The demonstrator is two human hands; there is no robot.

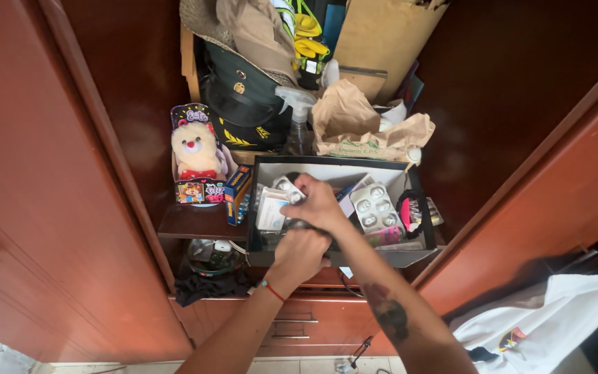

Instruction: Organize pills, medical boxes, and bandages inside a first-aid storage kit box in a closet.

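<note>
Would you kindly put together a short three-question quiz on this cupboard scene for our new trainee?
1. True or false: both hands are inside or at the black open box of blister packs.
2. Which stands directly left of that box? A) the spray bottle B) the boxed plush toy C) the crumpled brown paper bag
3. Fill in: the left hand, with a red band at its wrist, grips the box's ___ edge.

Key
1. True: the right hand reaches in among the blister packs, and the left hand is at the rim.
2. B
3. Front (near)
</note>
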